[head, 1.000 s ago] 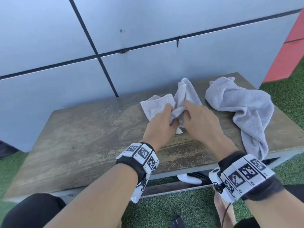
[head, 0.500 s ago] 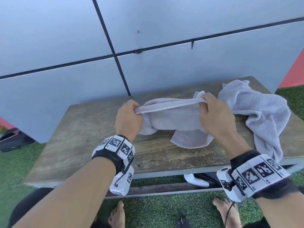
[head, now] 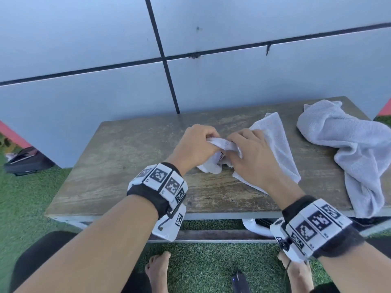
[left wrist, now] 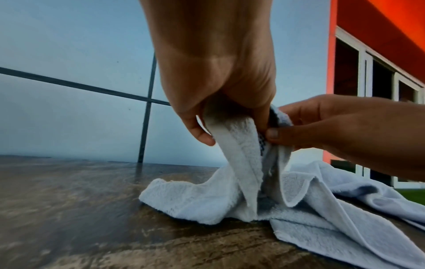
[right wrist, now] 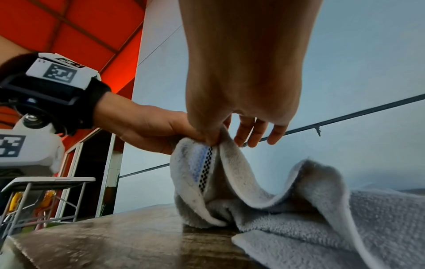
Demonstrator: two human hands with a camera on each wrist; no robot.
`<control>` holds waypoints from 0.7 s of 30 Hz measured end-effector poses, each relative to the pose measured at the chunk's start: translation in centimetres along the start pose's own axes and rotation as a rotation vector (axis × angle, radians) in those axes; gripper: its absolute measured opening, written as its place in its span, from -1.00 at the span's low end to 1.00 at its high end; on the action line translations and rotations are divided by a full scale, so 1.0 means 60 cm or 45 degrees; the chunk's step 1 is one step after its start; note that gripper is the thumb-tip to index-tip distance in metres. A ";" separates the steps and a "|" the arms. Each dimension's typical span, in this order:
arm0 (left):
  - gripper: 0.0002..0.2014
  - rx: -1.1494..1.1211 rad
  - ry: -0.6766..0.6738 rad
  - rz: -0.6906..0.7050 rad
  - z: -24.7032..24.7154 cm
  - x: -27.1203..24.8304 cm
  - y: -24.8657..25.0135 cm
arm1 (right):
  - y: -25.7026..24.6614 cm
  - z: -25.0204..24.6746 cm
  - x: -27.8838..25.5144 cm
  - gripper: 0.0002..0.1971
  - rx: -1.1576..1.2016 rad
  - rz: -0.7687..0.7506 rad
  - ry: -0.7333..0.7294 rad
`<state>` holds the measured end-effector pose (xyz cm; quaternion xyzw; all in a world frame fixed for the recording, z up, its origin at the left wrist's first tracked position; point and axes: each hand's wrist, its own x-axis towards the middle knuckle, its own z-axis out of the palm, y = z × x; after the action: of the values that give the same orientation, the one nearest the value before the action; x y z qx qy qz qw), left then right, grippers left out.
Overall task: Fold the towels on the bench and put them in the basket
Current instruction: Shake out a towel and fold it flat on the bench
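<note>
A small pale towel [head: 275,142] lies partly bunched in the middle of the wooden bench [head: 127,166]. My left hand [head: 194,144] grips its raised edge, and my right hand [head: 249,157] pinches the same edge close beside it. The towel [left wrist: 232,193] hangs from my left hand [left wrist: 218,109] down to the bench. My right hand [right wrist: 218,134] pinches the edge by a checkered stripe of the towel [right wrist: 264,200], its other fingers spread. A larger crumpled grey towel [head: 355,151] lies at the bench's right end. No basket is in view.
A grey panelled wall [head: 190,70] stands directly behind the bench. A dark bag [head: 27,161] lies on the green turf at the left. White objects [head: 254,227] lie under the bench. My bare feet [head: 157,269] rest on the turf in front.
The hands, which held the towel stretched wide between them, have come together at the middle, and the towel now lies bunched with its far part on the bench.
</note>
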<state>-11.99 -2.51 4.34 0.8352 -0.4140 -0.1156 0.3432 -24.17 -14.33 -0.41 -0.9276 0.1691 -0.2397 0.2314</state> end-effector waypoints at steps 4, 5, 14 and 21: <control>-0.79 -0.087 0.273 -0.106 -0.021 -0.002 -0.032 | 0.011 -0.011 0.019 -0.80 0.055 0.221 0.051; -0.73 -0.114 0.303 -0.126 -0.025 -0.002 -0.036 | 0.014 -0.015 0.022 -0.78 0.081 0.251 0.044; -0.91 -0.199 -0.094 -0.072 0.030 -0.014 -0.008 | 0.011 0.000 0.012 -0.89 0.185 0.053 0.010; -0.77 -0.291 0.033 0.052 0.065 -0.014 -0.007 | 0.024 -0.015 0.005 -0.97 0.250 0.033 -0.041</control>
<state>-14.15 -3.54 1.13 0.7835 -0.4104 -0.1442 0.4438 -24.68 -15.95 -0.32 -0.9019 0.1530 -0.2371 0.3271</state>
